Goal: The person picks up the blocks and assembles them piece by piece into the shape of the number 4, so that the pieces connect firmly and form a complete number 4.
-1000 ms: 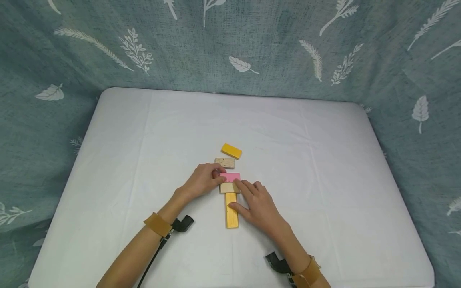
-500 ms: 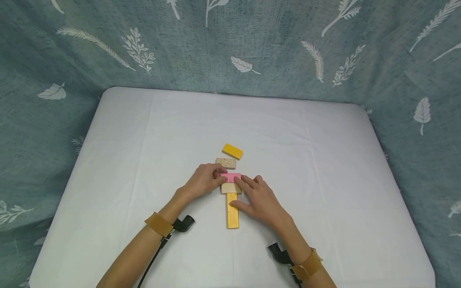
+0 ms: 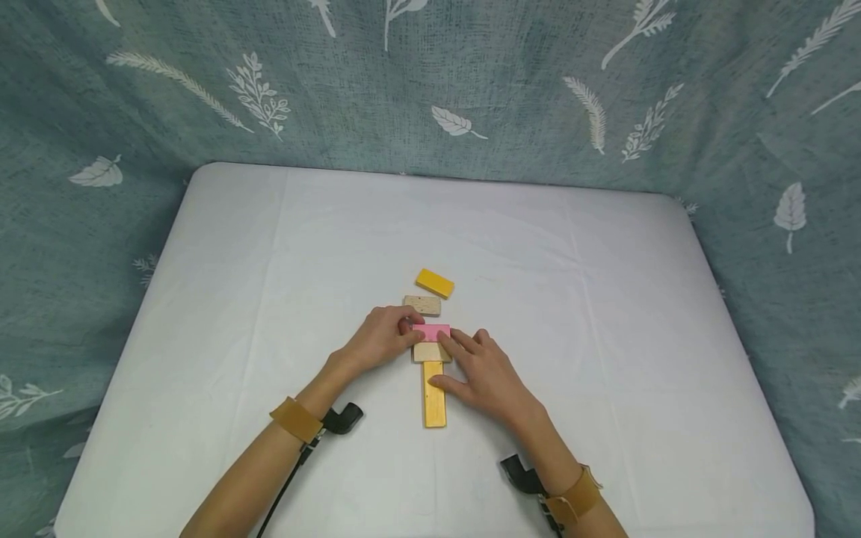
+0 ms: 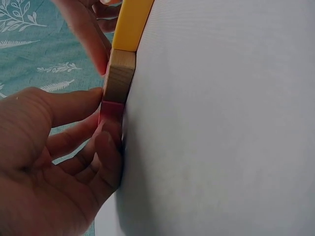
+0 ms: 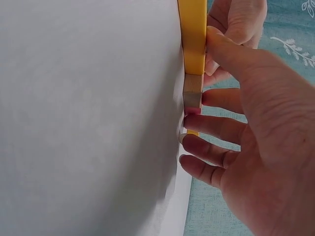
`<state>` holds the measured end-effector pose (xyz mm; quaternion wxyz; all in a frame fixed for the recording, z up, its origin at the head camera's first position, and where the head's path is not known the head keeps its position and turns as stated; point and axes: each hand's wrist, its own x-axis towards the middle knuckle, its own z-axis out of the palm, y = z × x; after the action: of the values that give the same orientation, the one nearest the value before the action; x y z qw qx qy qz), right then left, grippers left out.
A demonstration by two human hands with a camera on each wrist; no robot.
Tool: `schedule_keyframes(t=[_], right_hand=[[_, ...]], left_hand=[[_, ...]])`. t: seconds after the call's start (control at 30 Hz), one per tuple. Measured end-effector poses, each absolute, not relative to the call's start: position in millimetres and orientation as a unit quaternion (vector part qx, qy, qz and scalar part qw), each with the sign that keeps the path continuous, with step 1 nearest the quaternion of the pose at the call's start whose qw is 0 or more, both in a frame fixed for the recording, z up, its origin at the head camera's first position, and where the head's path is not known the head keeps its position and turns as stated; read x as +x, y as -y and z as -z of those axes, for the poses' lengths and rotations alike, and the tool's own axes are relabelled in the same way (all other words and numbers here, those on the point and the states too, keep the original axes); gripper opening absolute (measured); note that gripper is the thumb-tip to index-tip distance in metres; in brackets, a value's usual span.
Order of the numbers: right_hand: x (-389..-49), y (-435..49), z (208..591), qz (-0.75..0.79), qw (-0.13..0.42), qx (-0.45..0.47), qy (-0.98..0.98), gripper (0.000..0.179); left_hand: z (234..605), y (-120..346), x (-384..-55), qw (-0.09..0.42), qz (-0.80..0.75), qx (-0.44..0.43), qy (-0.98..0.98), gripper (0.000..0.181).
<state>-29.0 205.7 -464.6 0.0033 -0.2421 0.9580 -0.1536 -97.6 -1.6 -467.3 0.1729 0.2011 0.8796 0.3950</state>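
Note:
A pink wooden block lies flat against a pale wooden block. Below the pale one, a long yellow block extends toward the person, forming a T-like row. My left hand pinches the pink block at its left end, thumb near its front edge and fingers curled behind. My right hand is spread over the row's right side: its thumb rests on the long yellow block, one fingertip touches the pink block's top, and another lies at its right end. In the left wrist view the pale block sits between yellow and pink.
Just beyond the left fingers lies a speckled wooden block. A short yellow block sits askew behind it. All rest on a white-covered table, with a teal leaf-patterned cloth hanging around it.
The right hand's fingers have shifted slightly, one now along the pink block's right end. The left hand and the blocks stay nearly in place.

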Motion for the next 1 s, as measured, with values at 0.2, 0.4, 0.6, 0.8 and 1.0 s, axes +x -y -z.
schedule_keyframes(t=[0.2,0.4,0.6,0.8,1.0], right_hand=[[-29,-206,465,0.151,0.012,-0.237,-0.96,0.071],[-29,-206,465,0.149,0.009,-0.236,-0.96,0.071],[-29,-206,465,0.143,0.005,-0.238,-0.961,0.071],[-28,-205,465,0.137,0.003,-0.237,-0.962,0.072],[-28,-207,467,0.14,-0.01,-0.242,-0.96,0.071]], left_hand=[[466,7,-102,0.142,-0.403,0.196,-0.882,0.022],[463,12,-113,0.115,-0.415,0.181,-0.884,0.014],[462,14,-125,0.117,-0.419,0.166,-0.885,0.026],[466,12,-137,0.135,-0.401,0.153,-0.893,0.032],[467,9,-140,0.142,-0.392,0.156,-0.895,0.029]])
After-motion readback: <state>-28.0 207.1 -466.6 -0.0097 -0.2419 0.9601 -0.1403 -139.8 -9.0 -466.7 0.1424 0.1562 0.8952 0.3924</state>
